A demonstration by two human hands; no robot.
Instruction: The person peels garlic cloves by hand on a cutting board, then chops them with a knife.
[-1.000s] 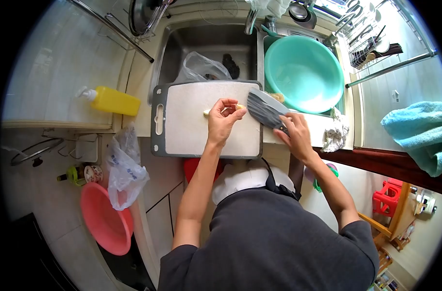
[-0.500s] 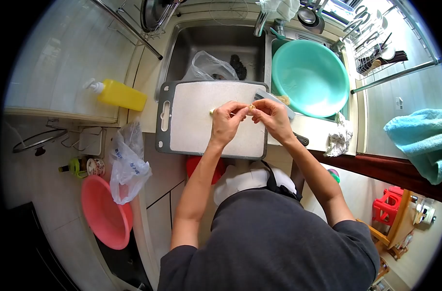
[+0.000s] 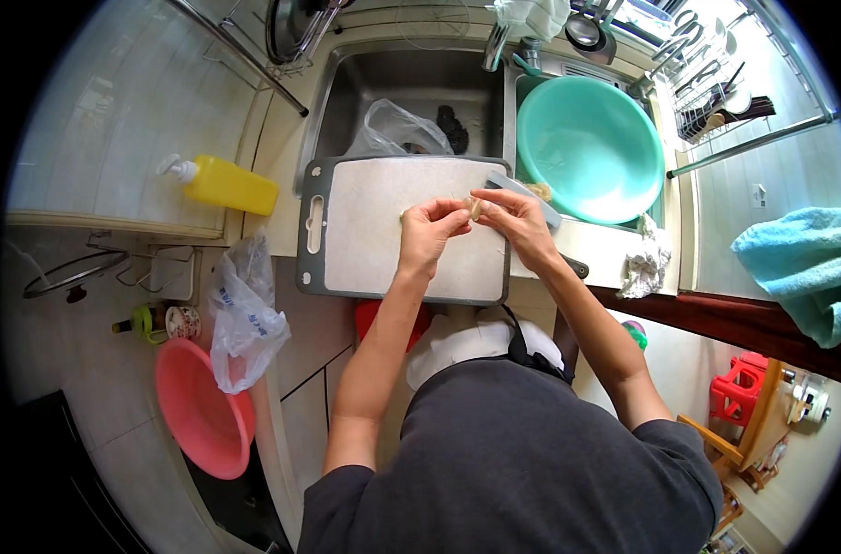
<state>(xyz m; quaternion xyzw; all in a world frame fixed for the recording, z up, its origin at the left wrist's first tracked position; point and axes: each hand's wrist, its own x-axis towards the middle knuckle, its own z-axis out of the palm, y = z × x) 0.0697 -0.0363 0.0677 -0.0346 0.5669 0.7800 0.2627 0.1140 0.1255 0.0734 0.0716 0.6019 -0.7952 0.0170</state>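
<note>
Over the cutting board (image 3: 365, 258), my left hand (image 3: 427, 235) and my right hand (image 3: 520, 226) meet with fingertips pinched. Between them is a small pale piece that looks like a garlic clove (image 3: 476, 209), gripped from both sides. A small pale bit (image 3: 403, 214) on the board is mostly hidden behind my left hand. A knife lies by the board's right edge, partly under my right hand; its grey blade (image 3: 542, 209) and black handle (image 3: 576, 267) show. Beside the blade sits a light brown, papery-looking clump (image 3: 539, 191).
Behind the board, the sink (image 3: 347, 83) holds a clear plastic bag (image 3: 393, 129) and a dark clump (image 3: 453, 129). A green basin (image 3: 591, 148) stands at the right, a crumpled cloth (image 3: 647, 258) nearby. At the left are a yellow pump bottle (image 3: 231, 185) and a pink basin (image 3: 194, 397).
My fingers have shifted around the clove, which now shows paler between them. My left hand has lowered slightly. The board and knife stay put.
</note>
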